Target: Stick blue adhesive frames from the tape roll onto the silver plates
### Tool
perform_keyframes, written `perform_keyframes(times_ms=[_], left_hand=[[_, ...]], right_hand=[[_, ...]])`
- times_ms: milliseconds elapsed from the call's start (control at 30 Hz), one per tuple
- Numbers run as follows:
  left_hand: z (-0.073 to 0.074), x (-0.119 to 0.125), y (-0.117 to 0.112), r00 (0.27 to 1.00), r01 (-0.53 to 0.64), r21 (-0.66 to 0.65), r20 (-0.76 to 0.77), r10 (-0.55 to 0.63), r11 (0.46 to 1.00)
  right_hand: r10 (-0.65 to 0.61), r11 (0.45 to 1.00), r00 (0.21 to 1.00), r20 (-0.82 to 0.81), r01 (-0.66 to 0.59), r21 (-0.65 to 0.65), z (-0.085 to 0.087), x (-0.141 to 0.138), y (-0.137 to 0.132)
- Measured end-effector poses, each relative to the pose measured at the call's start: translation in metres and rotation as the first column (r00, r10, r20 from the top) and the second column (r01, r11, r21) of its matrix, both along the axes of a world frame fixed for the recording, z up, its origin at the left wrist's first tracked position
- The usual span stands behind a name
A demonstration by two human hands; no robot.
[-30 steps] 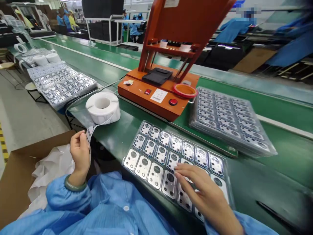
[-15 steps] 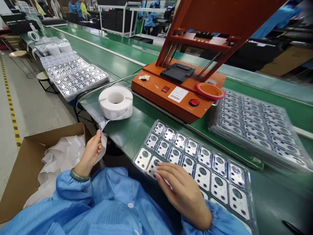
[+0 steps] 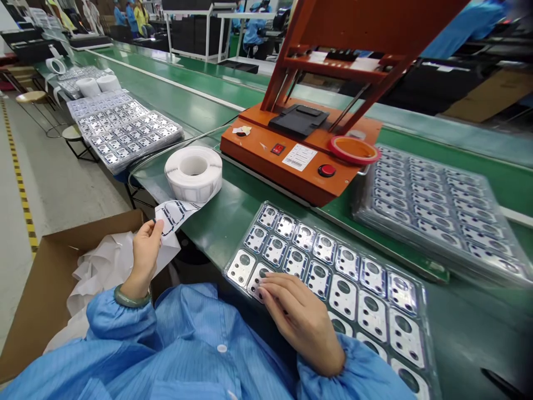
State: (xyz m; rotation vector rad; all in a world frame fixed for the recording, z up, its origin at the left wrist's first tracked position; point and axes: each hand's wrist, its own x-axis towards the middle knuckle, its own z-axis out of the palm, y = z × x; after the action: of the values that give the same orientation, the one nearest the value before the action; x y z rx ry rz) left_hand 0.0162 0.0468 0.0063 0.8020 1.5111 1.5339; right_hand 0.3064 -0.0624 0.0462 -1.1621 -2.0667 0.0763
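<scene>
Right in front of me, a tray of metal plates (image 3: 328, 294) lies on the counter (image 3: 204, 233), my right hand (image 3: 300, 322) resting on it. A stack of trays (image 3: 437, 211) sits to its right, and a press (image 3: 295, 150) stands behind it. Left of the tray stands a label roll (image 3: 194, 175) (its strip (image 3: 175, 214) runs to my left hand (image 3: 145, 258)), and below that hand, off the counter, sits a cardboard box (image 3: 41, 289).

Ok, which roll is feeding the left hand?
The near roll on the green belt: its label strip runs into the left hand. The other white rolls sit far down the line, with no strip reaching the hand.
</scene>
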Motion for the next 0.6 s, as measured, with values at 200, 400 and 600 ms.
perform_keyframes(times_ms=[200,400,600], left_hand=[[0.006,-0.005,0.005,0.97,-0.061,0.116,-0.226,0.086,0.991],[0.002,-0.011,0.009,0.898,-0.194,0.087,-0.385,0.212,0.977],[0.003,-0.012,0.011,0.851,-0.221,0.175,-0.446,0.278,0.959]], right_hand=[[-0.03,0.999,0.999,-0.024,0.03,0.015,0.002,-0.002,-0.003],[-0.091,0.995,0.993,-0.078,0.093,0.029,0.004,-0.004,-0.009],[-0.126,0.99,0.989,-0.081,0.131,0.057,0.002,-0.004,-0.015]])
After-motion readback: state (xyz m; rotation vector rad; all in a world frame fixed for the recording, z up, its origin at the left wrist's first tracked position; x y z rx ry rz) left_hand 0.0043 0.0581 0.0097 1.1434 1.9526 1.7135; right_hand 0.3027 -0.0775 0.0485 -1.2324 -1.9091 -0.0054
